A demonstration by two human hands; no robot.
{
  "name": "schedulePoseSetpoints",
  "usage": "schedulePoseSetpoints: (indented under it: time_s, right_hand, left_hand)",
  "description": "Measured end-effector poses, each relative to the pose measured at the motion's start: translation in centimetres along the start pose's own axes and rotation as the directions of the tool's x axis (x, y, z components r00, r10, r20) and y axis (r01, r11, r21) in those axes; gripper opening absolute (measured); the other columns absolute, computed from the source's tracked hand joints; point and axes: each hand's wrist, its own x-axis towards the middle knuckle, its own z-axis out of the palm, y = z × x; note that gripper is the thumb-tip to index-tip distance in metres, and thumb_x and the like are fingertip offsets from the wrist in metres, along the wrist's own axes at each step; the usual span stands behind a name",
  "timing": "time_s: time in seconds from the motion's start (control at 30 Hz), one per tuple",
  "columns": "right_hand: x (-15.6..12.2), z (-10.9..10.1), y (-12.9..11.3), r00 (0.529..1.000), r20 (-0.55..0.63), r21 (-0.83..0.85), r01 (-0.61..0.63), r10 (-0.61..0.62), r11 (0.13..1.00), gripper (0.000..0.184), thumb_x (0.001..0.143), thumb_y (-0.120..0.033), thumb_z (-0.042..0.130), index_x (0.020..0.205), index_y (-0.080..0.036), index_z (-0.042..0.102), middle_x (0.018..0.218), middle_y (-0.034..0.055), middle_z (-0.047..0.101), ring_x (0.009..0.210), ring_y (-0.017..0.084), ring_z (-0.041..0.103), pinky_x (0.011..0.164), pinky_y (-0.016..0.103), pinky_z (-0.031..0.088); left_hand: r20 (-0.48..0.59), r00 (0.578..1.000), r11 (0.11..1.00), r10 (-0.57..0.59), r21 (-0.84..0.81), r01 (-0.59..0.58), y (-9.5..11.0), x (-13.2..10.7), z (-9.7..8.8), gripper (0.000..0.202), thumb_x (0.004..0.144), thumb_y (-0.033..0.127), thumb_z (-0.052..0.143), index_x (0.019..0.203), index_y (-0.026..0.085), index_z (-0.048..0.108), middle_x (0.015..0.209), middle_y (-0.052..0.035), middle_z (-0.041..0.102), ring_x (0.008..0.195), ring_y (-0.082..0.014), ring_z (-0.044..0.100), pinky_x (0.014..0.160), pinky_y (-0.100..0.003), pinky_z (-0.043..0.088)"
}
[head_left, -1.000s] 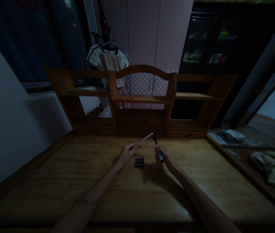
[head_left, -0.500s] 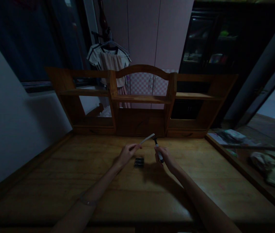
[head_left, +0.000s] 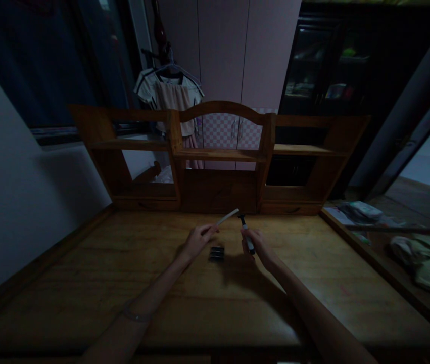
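Note:
My left hand (head_left: 196, 241) is closed on the near end of a thin, white, slightly bent stick (head_left: 228, 217), whose exact kind I cannot make out. The stick slants up and to the right, its far tip close to the head of a razor (head_left: 250, 244). Wrapped round the razor's grey-and-black handle is my right hand (head_left: 259, 242), with the dark head pointing away from me. Whether stick and razor head touch is too dim to tell. Between and just below the hands, a small dark ribbed block (head_left: 217, 254), like a set of razor cartridges, lies on the wooden desk (head_left: 207, 303).
A wooden shelf unit (head_left: 220, 156) with small drawers stands along the desk's back edge. To the left is a white wall (head_left: 6, 202). At the right, beyond the desk's raised edge, lie a pale cloth bag (head_left: 427, 263) and a plastic-wrapped packet (head_left: 364, 210).
Almost nothing differs. The stick's tip and the razor sit very slightly further left in the view, as does the whole scene; both hands keep their hold.

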Motion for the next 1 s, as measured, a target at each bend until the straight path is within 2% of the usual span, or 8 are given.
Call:
schedulePoseSetpoints:
  time_s: [0.1,0.27,0.47,0.67,0.87,1.0]
  right_hand:
    - [0.0,0.0,0.0,1.000,-0.006,-0.013,0.005,-0.006,1.000,0.049,0.087,-0.045,0.045,0.046,-0.018,0.043,0.035,-0.0021,0.042,0.029,0.008,0.036,0.034,0.022,0.022]
    - [0.0,0.2,-0.3,1.000,-0.017,-0.012,-0.012,0.012,1.000,0.047,0.086,-0.045,0.046,0.047,-0.018,0.043,0.035,-0.0021,0.043,0.030,0.008,0.037,0.035,0.022,0.024]
    - [-0.1,0.1,-0.3,0.999,-0.038,-0.012,0.013,-0.014,1.000,0.049,0.085,-0.045,0.048,0.045,-0.018,0.043,0.034,-0.0021,0.041,0.030,0.007,0.035,0.034,0.022,0.022]
    - [0.0,0.1,-0.2,1.000,-0.028,0.040,0.012,-0.011,0.999,0.045,0.086,-0.043,0.048,0.049,-0.018,0.043,0.036,-0.0031,0.042,0.030,0.008,0.034,0.033,0.022,0.021]
    - [0.0,0.1,-0.1,1.000,-0.006,0.081,0.031,-0.031,0.996,0.046,0.086,-0.043,0.047,0.048,-0.018,0.041,0.036,-0.0032,0.040,0.029,0.007,0.034,0.032,0.022,0.019]
    - [0.0,0.1,0.0,0.999,-0.008,0.086,0.032,-0.031,0.996,0.046,0.085,-0.045,0.048,0.049,-0.018,0.042,0.036,-0.0033,0.040,0.029,0.007,0.034,0.032,0.022,0.019]
  left_hand:
    - [-0.023,1.000,1.000,0.009,-0.003,-0.009,0.0,0.0,-0.1,0.038,0.087,0.047,0.048,0.087,0.016,0.069,0.090,-0.0036,0.068,0.089,-0.0201,0.061,0.085,-0.028,0.042]
    - [0.048,0.998,0.999,0.050,0.009,-0.051,0.4,-0.2,0.0,0.037,0.088,0.045,0.047,0.087,0.017,0.069,0.089,-0.0031,0.069,0.089,-0.0199,0.061,0.084,-0.027,0.042]
    - [-0.036,0.999,0.998,0.007,0.064,-0.005,-0.3,0.0,-0.1,0.039,0.087,0.048,0.047,0.088,0.017,0.070,0.090,-0.0039,0.069,0.087,-0.0209,0.061,0.081,-0.028,0.043]
    - [0.033,0.998,0.997,0.059,0.054,-0.060,0.4,-0.1,0.0,0.039,0.087,0.047,0.045,0.089,0.017,0.070,0.089,-0.0031,0.069,0.088,-0.0203,0.061,0.082,-0.027,0.043]
    - [-0.044,0.999,0.999,0.017,0.029,-0.015,0.1,-0.1,-0.2,0.039,0.087,0.047,0.046,0.090,0.015,0.069,0.091,-0.0043,0.069,0.088,-0.0204,0.061,0.080,-0.027,0.044]
    - [0.008,1.000,1.000,0.023,0.012,-0.023,0.8,-0.3,-0.1,0.041,0.087,0.048,0.045,0.092,0.015,0.069,0.089,-0.0035,0.068,0.085,-0.0198,0.061,0.077,-0.026,0.044]
